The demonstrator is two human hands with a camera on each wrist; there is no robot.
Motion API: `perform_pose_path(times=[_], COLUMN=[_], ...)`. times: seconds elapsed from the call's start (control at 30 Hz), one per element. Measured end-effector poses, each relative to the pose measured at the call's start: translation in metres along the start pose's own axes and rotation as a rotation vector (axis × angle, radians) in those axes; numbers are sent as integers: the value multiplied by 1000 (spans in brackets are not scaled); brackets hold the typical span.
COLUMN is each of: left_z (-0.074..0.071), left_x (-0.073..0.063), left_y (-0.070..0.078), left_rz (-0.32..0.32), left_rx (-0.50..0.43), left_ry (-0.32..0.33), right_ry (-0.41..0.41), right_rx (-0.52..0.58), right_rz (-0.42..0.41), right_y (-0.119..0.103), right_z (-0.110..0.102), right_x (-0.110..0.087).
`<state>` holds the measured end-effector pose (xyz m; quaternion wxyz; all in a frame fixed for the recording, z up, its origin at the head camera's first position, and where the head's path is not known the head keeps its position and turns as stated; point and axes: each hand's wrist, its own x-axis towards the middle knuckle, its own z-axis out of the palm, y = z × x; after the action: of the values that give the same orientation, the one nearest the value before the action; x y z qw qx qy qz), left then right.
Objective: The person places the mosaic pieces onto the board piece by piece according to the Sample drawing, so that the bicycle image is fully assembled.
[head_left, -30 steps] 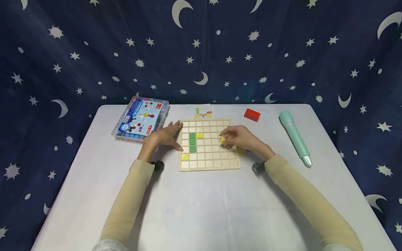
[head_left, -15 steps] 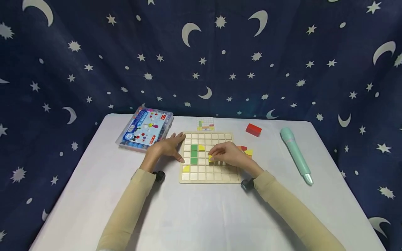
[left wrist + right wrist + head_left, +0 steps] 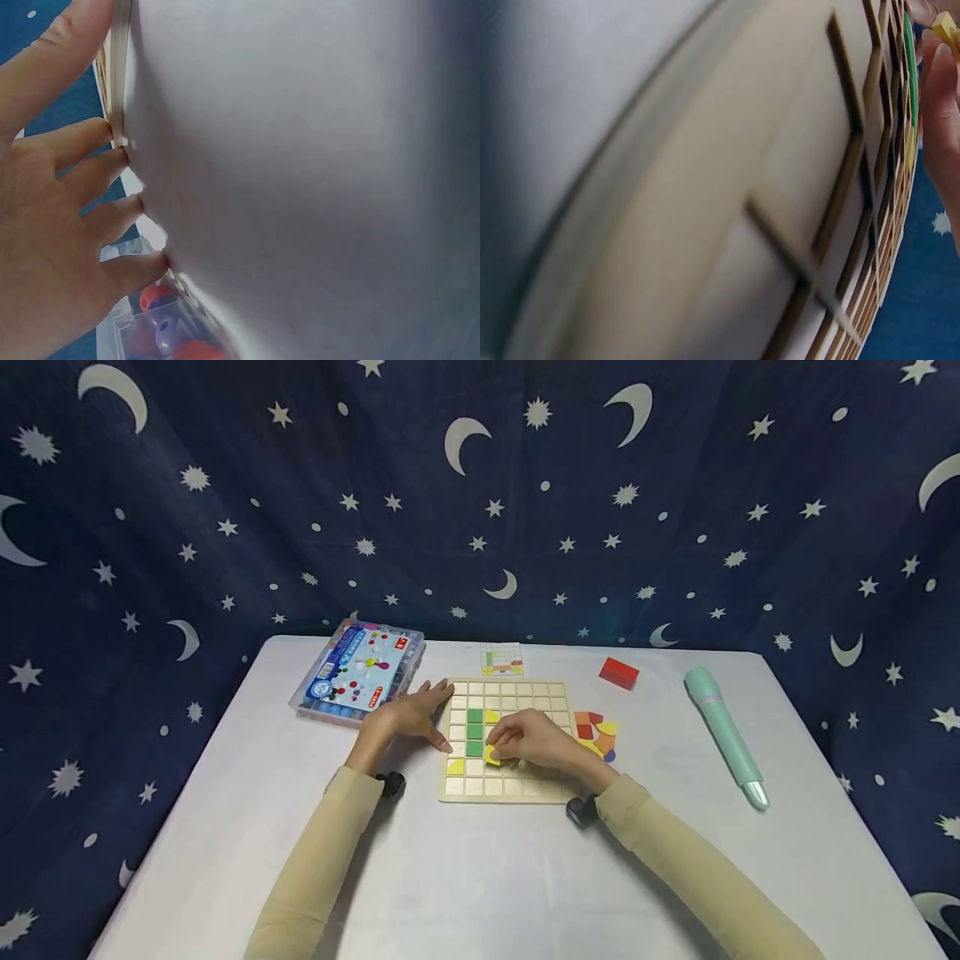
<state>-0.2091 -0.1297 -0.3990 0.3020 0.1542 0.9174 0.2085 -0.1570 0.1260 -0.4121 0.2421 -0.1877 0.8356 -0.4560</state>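
Head: right hand (image 3: 531, 739), angled inward, pinches yellow piece (image 3: 492, 756) over grid board (image 3: 472, 787), just right of green tiles (image 3: 475, 732); left hand (image 3: 411, 714) at board's left edge.
Left wrist: fingers spread apart. Right wrist: piece between thumb and finger; direction, long axis unclear.

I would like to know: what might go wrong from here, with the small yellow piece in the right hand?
The right hand pinches the small yellow piece by its fingertips; it may slip or land crooked on the ridges of the pale wooden grid board.

The green square tiles lie close to those fingers, which could nudge them.

The loose, flat multicoloured pieces lie near the beige right sleeve, so pulling the arm back might scatter them.
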Motion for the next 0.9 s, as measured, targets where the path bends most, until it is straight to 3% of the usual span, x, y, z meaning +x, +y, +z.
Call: perform_pose_path(times=[0.3,0.57,0.9], left_z=[0,-4,-3], left_x=[2,3,3], left_y=[1,0,-1], left_rz=[25,36,43], left_rx=[27,9,20], left_ry=[4,-2,-17], right_ry=[-38,-32,-63], right_rx=[-47,-165,-207], right_rz=[-12,-53,-61], right_y=[-8,-16,-21], right_z=[10,15,25], right_x=[10,18,18])
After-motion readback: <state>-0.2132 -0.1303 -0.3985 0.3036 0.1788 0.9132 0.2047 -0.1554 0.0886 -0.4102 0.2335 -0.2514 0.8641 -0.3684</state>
